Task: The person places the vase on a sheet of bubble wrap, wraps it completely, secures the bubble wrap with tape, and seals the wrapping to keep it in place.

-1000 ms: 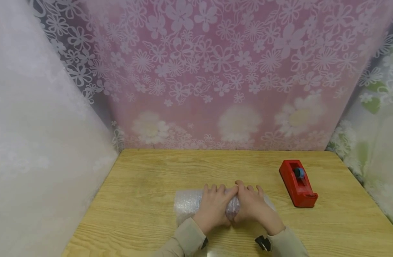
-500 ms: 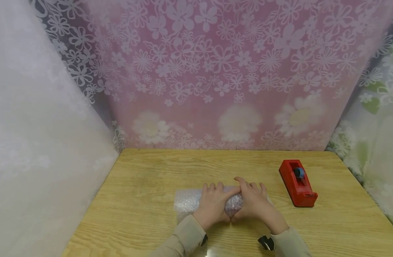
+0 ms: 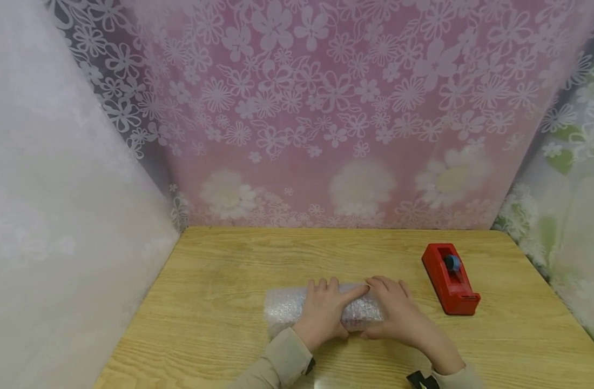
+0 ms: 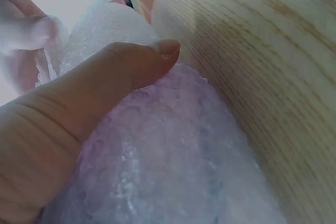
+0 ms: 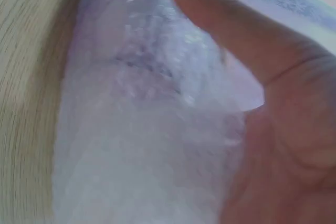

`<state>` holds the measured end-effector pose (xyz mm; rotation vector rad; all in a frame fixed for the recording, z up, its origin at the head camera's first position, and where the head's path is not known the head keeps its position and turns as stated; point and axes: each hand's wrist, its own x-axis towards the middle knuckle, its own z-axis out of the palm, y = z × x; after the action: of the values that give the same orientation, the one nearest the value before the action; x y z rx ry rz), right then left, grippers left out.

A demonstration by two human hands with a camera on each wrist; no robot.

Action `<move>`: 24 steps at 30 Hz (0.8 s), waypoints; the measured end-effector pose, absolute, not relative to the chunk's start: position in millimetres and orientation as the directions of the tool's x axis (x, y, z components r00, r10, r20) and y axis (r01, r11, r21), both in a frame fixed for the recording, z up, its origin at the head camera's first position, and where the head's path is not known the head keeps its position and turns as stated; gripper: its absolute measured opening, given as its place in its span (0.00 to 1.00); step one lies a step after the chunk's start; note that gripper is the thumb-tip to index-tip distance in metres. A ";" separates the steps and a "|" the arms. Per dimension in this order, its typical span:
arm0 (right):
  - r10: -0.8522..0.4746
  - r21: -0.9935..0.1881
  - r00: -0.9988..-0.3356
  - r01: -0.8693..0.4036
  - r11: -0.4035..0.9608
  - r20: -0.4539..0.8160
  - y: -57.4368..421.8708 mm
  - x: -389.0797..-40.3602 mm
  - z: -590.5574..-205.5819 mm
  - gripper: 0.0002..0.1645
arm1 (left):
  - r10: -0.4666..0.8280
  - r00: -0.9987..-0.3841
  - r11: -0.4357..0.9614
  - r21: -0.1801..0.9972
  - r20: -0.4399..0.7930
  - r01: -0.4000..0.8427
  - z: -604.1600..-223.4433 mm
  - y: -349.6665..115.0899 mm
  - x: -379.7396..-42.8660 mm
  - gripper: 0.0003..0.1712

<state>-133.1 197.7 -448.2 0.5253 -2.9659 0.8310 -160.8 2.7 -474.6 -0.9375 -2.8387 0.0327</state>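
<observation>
A bubble-wrap roll (image 3: 362, 310) lies crosswise on the wooden table, with a pinkish tint showing through its middle; what is inside cannot be made out. My left hand (image 3: 320, 314) grips it left of the middle, thumb (image 4: 121, 66) stretched along the wrap in the left wrist view. Over its right part curves my right hand (image 3: 399, 313), holding the wrap between thumb and fingers and covering that end. In the right wrist view the clear bubble wrap (image 5: 142, 145) runs down past the thumb (image 5: 247, 30).
A red tape dispenser (image 3: 451, 278) with a small blue tape roll stands at the right on the table (image 3: 219, 259). Flower-printed curtains (image 3: 326, 108) hang behind the table and on both sides.
My right hand has slid to the right along the roll, so more bubble wrap shows between the hands. The left hand has stayed in nearly the same place.
</observation>
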 end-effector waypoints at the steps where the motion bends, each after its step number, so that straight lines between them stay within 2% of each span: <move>1: -0.322 -0.538 -0.939 -0.333 0.774 0.119 200.8 -130.9 -446.3 0.58 | 0.593 -0.793 0.805 -0.070 0.138 0.590 -474.6 2.6 -160.6 0.66; 4: -0.313 -0.630 -0.935 -0.345 0.695 0.166 212.1 -124.8 -441.1 0.47 | 0.594 -0.792 0.804 -0.075 0.143 0.590 -474.7 2.6 -160.4 0.66; 6: -0.265 -0.635 -0.935 -0.354 0.687 0.234 221.3 -122.7 -437.7 0.37 | 0.593 -0.792 0.805 -0.069 0.142 0.590 -475.1 2.8 -160.6 0.66; 10: -0.096 -0.585 -0.901 -0.353 0.730 0.423 244.2 -122.9 -435.4 0.19 | 0.592 -0.793 0.805 -0.056 0.145 0.591 -475.9 3.0 -161.3 0.67; 13: 0.061 -0.584 -0.866 -0.281 0.762 0.496 265.5 -123.4 -440.0 0.12 | 0.593 -0.790 0.803 -0.048 0.154 0.593 -476.2 2.9 -161.4 0.67; 16: 0.227 -0.629 -0.856 -0.139 0.765 0.464 288.0 -125.1 -449.6 0.11 | 0.594 -0.789 0.803 -0.050 0.155 0.594 -476.7 3.0 -161.1 0.66; 18: 0.317 -0.658 -0.856 -0.035 0.752 0.408 302.7 -127.5 -457.6 0.14 | 0.592 -0.792 0.804 -0.052 0.150 0.592 -476.9 3.4 -160.8 0.66; 24: 0.443 -0.686 -0.852 0.146 0.713 0.279 335.4 -132.6 -479.7 0.24 | 0.590 -0.796 0.807 -0.057 0.135 0.588 -476.5 4.2 -160.6 0.66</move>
<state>-132.6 335.4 -479.7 -0.4531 -2.4914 0.9466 -160.6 4.2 -476.5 -0.9329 -2.8463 0.0182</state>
